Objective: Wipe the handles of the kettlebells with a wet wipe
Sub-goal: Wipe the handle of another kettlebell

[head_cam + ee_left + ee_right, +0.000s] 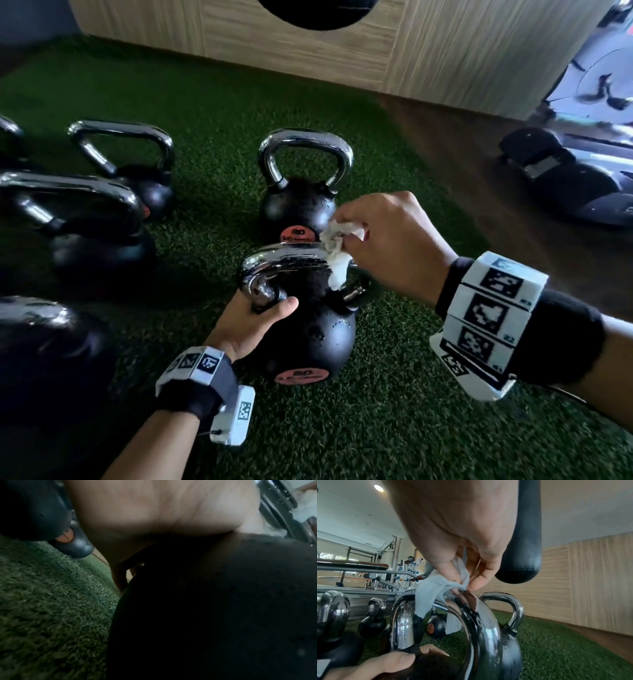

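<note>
A black kettlebell (pixel 318 335) with a wet chrome handle (pixel 284 260) stands on green turf at the centre. My left hand (pixel 255 318) grips the left base of that handle where it meets the ball (pixel 214 608). My right hand (pixel 387 246) pinches a crumpled white wet wipe (pixel 337 253) between thumb and fingers, and the wipe (pixel 435 588) drapes over the handle's (pixel 471 615) right top corner. A second kettlebell (pixel 301 192) with a chrome handle stands just behind.
Several more kettlebells (pixel 102 236) sit on the turf (pixel 394 428) to the left. A wooden wall panel (pixel 308 44) runs along the back, a black punching bag (pixel 522 547) hangs above, and a machine base (pixel 565 185) lies at the right.
</note>
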